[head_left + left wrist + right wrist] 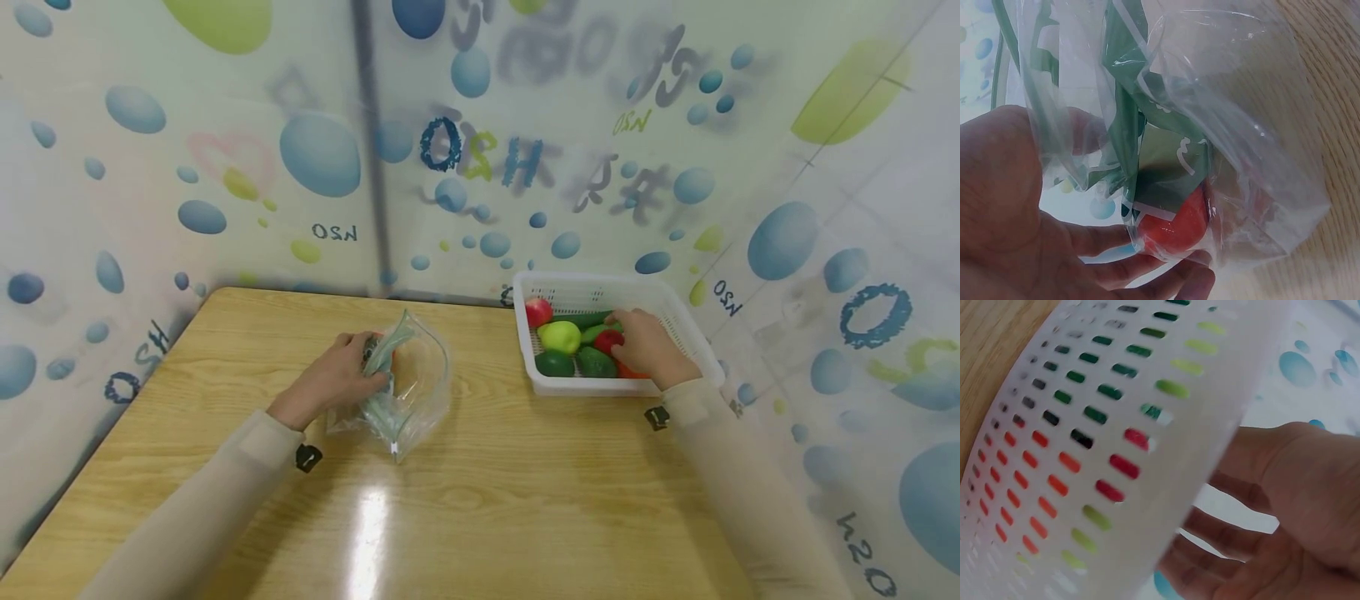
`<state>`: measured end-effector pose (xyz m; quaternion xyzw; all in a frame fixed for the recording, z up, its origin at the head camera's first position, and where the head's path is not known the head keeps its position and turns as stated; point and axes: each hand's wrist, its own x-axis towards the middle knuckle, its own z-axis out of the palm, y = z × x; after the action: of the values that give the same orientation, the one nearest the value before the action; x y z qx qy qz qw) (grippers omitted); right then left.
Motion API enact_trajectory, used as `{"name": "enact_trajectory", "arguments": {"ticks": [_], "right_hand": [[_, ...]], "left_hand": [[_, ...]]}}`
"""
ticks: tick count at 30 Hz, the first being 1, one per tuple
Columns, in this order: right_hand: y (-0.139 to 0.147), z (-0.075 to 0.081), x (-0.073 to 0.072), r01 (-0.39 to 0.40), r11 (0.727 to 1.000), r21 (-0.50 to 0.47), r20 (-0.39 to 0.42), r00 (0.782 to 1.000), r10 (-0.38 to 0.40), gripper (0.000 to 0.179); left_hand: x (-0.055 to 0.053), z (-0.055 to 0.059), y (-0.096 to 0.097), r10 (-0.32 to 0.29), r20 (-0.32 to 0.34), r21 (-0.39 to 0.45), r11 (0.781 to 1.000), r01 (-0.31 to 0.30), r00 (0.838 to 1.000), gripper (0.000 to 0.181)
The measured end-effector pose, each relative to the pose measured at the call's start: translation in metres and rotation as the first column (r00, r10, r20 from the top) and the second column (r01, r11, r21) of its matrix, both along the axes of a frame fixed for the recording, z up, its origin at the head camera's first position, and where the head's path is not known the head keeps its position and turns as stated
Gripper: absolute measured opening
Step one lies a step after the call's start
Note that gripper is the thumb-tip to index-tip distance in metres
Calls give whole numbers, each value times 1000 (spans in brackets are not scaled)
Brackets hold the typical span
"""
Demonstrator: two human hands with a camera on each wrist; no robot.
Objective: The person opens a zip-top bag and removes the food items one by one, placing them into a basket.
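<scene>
My left hand (337, 379) grips a clear zip bag (423, 367) with green printed parts, above the left half of the table. A smooth red round item (1179, 228) shows inside the bag in the left wrist view, close to the fingers. My right hand (648, 346) reaches over the near right side of a white slotted basket (592, 386). Its fingers are at a red round fruit (607, 340) among the produce; whether they pinch it cannot be told. In the right wrist view the basket wall hides the fingertips.
The basket also holds another red fruit (538, 312), a yellow-green fruit (560, 337), a long green vegetable (581, 319), dark green items (596, 363) and something orange (630, 372). A patterned curtain (450, 225) stands behind the wooden table (480, 500).
</scene>
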<state>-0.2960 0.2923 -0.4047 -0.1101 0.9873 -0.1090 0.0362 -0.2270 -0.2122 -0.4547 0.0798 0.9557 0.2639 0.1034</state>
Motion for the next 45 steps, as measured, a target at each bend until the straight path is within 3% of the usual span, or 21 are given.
{"name": "enact_trajectory", "arguments": {"ticks": [17, 22, 27, 34, 38, 41, 45], "right_hand": [[-57, 13, 21, -99, 992, -83, -125, 988, 88, 48], [-83, 15, 33, -172, 979, -107, -192, 970, 149, 49], [-115, 13, 44, -346, 926, -149, -318, 904, 286, 43], [-175, 15, 65, -490, 852, -185, -363, 840, 404, 41], [-206, 13, 74, -597, 784, -168, -439, 758, 483, 36], [-226, 6, 77, -657, 742, -132, -452, 706, 545, 32], [-247, -7, 77, -693, 714, -103, -386, 689, 613, 26]], "left_hand": [[0, -1, 0, 12, -28, 4, 1000, -12, 1000, 89], [0, 0, 1, 15, -34, -3, 1000, -15, 999, 87], [0, 1, 3, 22, -29, -1, 1000, -22, 999, 86], [0, 2, 3, 14, -15, -13, 1000, -14, 1000, 91], [0, 2, 4, 19, -7, -30, 999, -19, 1000, 90], [0, 2, 5, 18, -1, -51, 999, -18, 1000, 90], [1, 2, 6, 7, 5, -66, 998, -6, 1000, 88]]}}
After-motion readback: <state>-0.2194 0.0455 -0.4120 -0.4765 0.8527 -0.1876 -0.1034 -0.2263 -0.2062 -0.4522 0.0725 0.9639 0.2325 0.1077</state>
